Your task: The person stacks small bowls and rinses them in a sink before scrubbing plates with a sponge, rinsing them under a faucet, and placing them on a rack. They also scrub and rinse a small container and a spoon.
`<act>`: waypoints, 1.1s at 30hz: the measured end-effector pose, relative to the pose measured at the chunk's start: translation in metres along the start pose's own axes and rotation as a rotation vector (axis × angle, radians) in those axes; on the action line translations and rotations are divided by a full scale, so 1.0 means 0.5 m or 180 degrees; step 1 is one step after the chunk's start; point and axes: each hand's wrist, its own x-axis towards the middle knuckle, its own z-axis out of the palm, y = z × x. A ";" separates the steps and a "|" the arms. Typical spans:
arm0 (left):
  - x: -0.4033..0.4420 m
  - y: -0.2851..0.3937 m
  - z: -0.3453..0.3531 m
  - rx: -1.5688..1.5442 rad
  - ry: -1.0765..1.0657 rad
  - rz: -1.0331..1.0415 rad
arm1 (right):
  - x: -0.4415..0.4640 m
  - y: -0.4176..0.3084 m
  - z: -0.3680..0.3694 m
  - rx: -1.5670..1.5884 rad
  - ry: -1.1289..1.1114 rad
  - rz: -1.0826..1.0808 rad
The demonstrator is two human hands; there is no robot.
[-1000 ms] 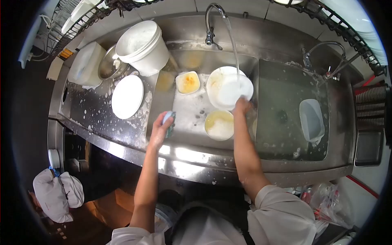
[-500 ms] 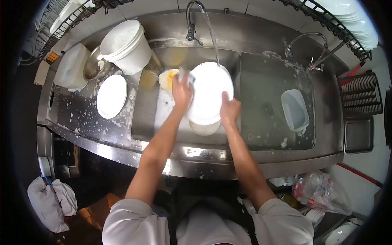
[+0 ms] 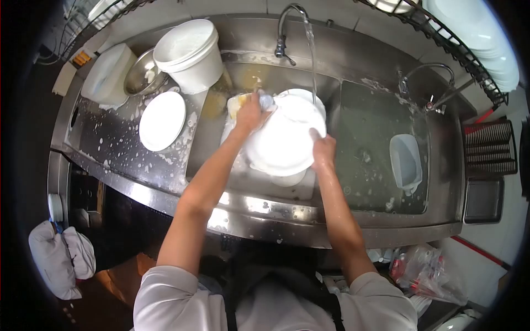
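Note:
My right hand (image 3: 324, 150) grips the right rim of a round white plate (image 3: 284, 140), its thumb on the upper face. The plate is held over the left sink basin (image 3: 207, 146) and has whitish foam on it. Curled at the plate's upper left edge, my left hand (image 3: 250, 116) holds a pale bluish-white scrubbing pad (image 3: 266, 101), blurred by motion. Behind the held plate shows part of another white plate (image 3: 302, 94), close to the water running from the tap (image 3: 282, 41). A pale container with yellow in it (image 3: 234, 105) is partly hidden by my left hand.
A white plate (image 3: 162, 121), a white bucket (image 3: 190, 77), a metal bowl (image 3: 135, 83) and a plastic tub (image 3: 107, 77) stand on the foamy left drainboard. The right basin (image 3: 367, 160) holds cloudy water and a floating plastic container (image 3: 406, 160). Racks (image 3: 452, 41) hang above.
The view has shifted slightly. My left hand and the pad have moved against the held plate's upper edge. The held plate has dropped lower, and another plate shows behind it.

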 end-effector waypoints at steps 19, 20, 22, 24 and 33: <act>-0.170 -0.228 -0.267 -0.4223 0.0274 -0.2408 | -0.127 0.082 0.295 0.2260 -0.1149 0.0629; -0.185 -0.245 -0.232 -0.4383 0.0823 -0.2402 | -0.114 0.055 0.311 0.1973 -0.1065 0.0656; -0.211 -0.222 -0.115 -0.4378 0.2027 -0.2610 | -0.145 0.032 0.369 0.1631 -0.0484 0.0247; -0.242 -0.204 -0.113 -0.4887 0.1367 -0.2696 | -0.209 0.053 0.409 0.1447 -0.0181 0.0211; -0.297 -0.281 -0.185 -0.6734 0.1492 -0.1815 | -0.192 0.145 0.425 0.0806 -0.1404 0.1330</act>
